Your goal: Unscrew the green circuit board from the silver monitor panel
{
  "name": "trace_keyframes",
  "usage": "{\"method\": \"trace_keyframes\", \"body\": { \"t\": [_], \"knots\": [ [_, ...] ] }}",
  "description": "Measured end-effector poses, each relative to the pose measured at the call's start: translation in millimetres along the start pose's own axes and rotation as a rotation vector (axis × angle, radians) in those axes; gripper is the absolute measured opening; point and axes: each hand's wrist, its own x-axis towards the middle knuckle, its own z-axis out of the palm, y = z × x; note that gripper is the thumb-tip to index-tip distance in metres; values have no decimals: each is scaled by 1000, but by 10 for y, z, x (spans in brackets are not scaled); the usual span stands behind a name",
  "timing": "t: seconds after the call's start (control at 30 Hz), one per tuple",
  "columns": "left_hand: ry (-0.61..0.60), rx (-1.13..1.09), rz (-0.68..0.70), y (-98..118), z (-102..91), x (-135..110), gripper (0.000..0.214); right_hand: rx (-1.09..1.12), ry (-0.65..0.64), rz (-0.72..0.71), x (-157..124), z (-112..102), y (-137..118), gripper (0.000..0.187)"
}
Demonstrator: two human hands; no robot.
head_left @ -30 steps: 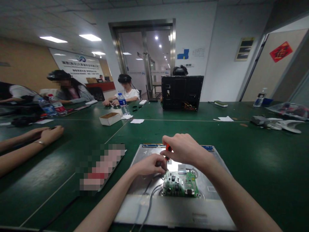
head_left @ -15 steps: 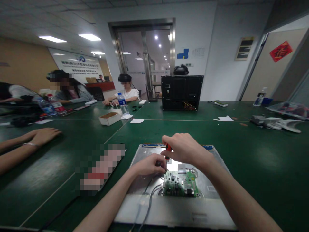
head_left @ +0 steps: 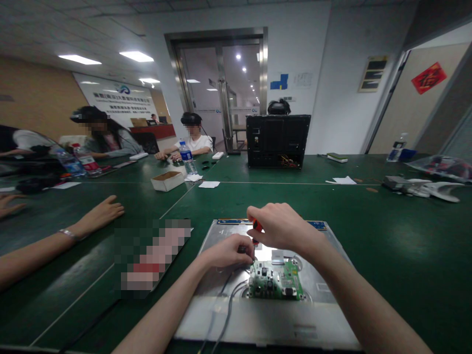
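Nearest me, two thin, smooth cables [head_left: 230, 309] curve over the dull, whitish lower strip of a broad, flat metal panel [head_left: 326, 275], whose shiny, silvery upper part glares under the light. On it sits the green circuit board [head_left: 276, 282], rectangular and studded with black blocks and sockets, its print too small to read. At its far left corner my left hand [head_left: 232, 250] has its fingers drawn narrow; I cannot tell whether they pinch the shaft or something smaller. My right hand [head_left: 282, 223] is closed from above around the red-and-black handle of a screwdriver [head_left: 257, 225], pointing down to that corner. A blue strip [head_left: 317, 225] edges the panel's far side, and the glossy green tabletop [head_left: 401, 241] gives room to the right. Leftward, a co-worker's hand [head_left: 103, 214] lies well apart from mine. Farther off stand an open cardboard box [head_left: 167, 183], a clear bottle with a blue label [head_left: 187, 155] and a boxy black casing [head_left: 278, 140]. Beyond, a red paper diamond [head_left: 429, 78] reads 福.
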Motion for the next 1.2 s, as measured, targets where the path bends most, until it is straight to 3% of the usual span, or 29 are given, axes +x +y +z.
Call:
{"method": "trace_keyframes", "body": {
  "t": [0.47,0.73,0.9,1.07,1.2],
  "knots": [
    [-14,28,24,17,-12,5,5,4,1,17,10,11,-25,16],
    [14,56,-22,64,-23,-19,5,-45,-31,47,41,3,-32,30],
    [-2,27,5,38,-5,-7,4,25,-5,15,14,21,-11,16],
    [-4,23,13,26,3,-2,7,120,-6,-46,-13,20,31,25],
    [3,35,30,47,-10,-8,6,76,-17,-3,3,25,41,25]
  ]
}}
